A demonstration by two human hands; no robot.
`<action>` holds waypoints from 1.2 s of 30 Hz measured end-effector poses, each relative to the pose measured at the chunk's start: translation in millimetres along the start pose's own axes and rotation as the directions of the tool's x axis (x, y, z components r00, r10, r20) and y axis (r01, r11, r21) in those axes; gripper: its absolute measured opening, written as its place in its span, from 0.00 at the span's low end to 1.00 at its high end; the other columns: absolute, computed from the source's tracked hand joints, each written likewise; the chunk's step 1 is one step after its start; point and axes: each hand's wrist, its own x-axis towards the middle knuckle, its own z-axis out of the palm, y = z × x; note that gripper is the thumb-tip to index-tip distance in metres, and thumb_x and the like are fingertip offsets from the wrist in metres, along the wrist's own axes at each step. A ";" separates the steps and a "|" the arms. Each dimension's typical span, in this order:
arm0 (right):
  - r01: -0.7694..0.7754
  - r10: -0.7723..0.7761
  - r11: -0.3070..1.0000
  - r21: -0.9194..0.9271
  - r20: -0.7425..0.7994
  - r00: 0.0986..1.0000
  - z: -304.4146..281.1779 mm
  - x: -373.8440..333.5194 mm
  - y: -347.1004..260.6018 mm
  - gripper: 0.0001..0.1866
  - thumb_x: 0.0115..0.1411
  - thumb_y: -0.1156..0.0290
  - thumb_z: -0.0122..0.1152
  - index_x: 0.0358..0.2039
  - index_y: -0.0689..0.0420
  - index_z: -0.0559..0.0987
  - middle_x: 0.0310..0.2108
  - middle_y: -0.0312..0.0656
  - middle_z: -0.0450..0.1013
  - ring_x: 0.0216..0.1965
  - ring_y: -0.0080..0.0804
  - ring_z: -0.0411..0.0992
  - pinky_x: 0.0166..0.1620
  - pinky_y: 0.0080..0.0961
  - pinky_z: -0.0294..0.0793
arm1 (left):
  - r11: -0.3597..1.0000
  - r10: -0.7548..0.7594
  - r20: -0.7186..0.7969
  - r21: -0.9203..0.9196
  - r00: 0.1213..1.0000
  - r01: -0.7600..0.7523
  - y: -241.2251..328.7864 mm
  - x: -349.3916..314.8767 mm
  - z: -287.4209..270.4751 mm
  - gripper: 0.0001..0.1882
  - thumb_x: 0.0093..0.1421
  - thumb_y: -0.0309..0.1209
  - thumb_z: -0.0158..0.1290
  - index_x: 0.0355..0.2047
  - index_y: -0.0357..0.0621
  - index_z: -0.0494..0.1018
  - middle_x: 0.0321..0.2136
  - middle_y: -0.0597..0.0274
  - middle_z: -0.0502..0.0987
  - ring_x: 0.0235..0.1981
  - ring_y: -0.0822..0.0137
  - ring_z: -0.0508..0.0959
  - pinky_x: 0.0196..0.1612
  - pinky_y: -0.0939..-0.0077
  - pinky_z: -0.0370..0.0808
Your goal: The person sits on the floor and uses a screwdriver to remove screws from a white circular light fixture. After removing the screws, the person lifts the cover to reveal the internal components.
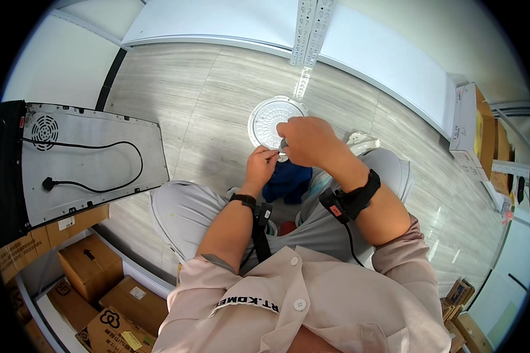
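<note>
A round white plate (277, 117) with a ribbed, dotted face is on the floor in front of me, partly covered by my right hand (313, 141). That hand is closed round a small grey object (284, 143), whose kind I cannot make out. Close by on the left, my left hand (259, 169) has its thumb and fingers pinched together by the near rim of the plate. Whatever it pinches is too small to name. The two hands nearly meet over that rim. Beneath them, between my legs, bunches a dark blue cloth (287, 180).
At left stands a black-edged appliance panel (91, 159) with a black power cord (136, 154) and plug. Cardboard boxes (91, 265) fill a shelf at lower left. A white plastic part (362, 142) lies right of the plate. A perforated metal post (311, 32) rises beyond the plate.
</note>
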 end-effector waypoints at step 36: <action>0.056 -0.091 0.986 -0.155 -0.224 0.970 38.7 -15.1 -40.6 0.12 0.54 0.69 0.62 0.39 0.55 0.75 0.31 0.47 0.74 0.28 0.43 0.77 0.25 0.37 0.72 | 0.956 -0.115 0.184 0.286 0.976 0.059 26.3 17.5 -12.3 0.15 0.65 0.38 0.55 0.40 0.39 0.81 0.39 0.44 0.83 0.44 0.45 0.83 0.44 0.53 0.78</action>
